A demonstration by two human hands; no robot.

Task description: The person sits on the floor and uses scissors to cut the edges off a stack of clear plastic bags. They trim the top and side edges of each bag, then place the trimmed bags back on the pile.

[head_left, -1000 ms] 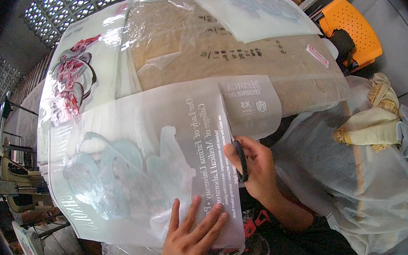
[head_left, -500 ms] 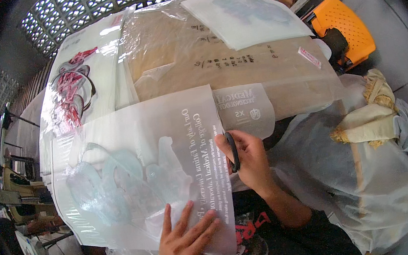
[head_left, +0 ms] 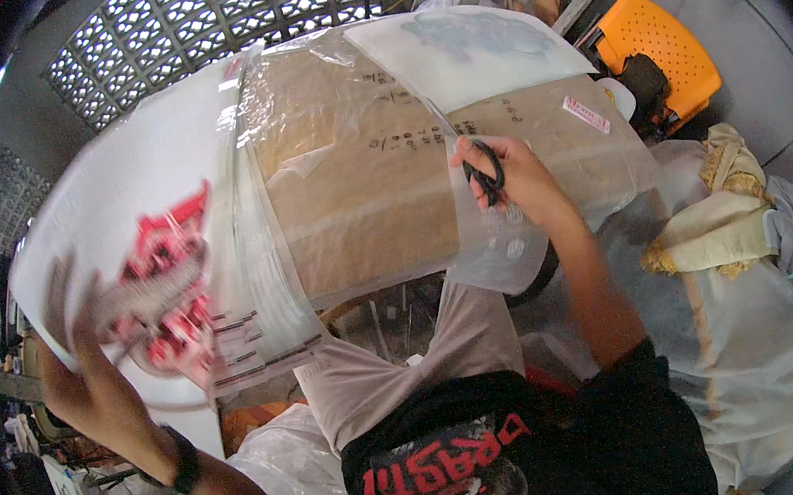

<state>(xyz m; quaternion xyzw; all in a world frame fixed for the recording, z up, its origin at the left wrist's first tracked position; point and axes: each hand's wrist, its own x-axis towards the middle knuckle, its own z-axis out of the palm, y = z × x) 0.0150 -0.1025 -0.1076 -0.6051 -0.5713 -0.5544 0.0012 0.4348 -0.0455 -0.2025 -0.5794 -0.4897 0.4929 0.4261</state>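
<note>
My right hand (head_left: 516, 169) is closed round the black handles of a pair of scissors (head_left: 485, 169), held above the brown-papered table with the blades pointing away to the far left. Beneath that hand, a small translucent film piece (head_left: 504, 260) hangs over the table's near edge. On the left, motion smears my left hand (head_left: 76, 325) at the outer edge of a large film sheet with a red and grey print (head_left: 169, 247). Its fingers are too blurred to show whether they grip the sheet. Other film sheets (head_left: 272, 260) lie layered at its right side.
Brown paper (head_left: 353, 204) with handwriting covers the table's middle. A pale printed sheet (head_left: 482, 50) lies at the far right, near a small red-and-white label (head_left: 586, 114). Beyond stands an orange chair (head_left: 662, 60). Clear plastic and cream cloth (head_left: 715, 238) are heaped at right.
The translucent sheet with pale print has left the near side, uncovering my lap. My left hand moved far left; my right hand moved up and away with the scissors. The red print now appears nearer me.
</note>
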